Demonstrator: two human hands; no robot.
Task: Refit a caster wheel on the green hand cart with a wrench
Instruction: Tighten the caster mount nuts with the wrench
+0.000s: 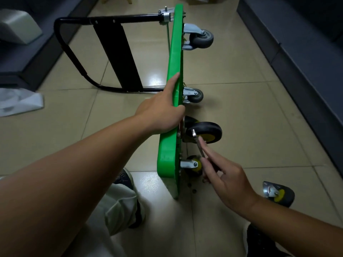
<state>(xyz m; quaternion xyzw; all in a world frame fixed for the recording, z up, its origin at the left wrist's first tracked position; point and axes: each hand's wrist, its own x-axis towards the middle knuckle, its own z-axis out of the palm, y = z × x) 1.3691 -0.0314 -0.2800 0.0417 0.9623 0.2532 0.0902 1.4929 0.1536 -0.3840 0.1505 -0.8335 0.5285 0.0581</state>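
left grip [160, 112] on cart edge [173, 60]

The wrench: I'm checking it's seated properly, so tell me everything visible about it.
The wrench is a slim, silvery metal bar, slanting up and away from the right hand, whose fingers pinch its lower end. Its head lies over the black tyre of the yellow-hubbed caster; whether it sits on a bolt cannot be told.

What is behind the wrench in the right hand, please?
A black wheel with a yellow hub sits behind the wrench tip. Its mounting is mostly hidden by the green cart edge and the left hand.
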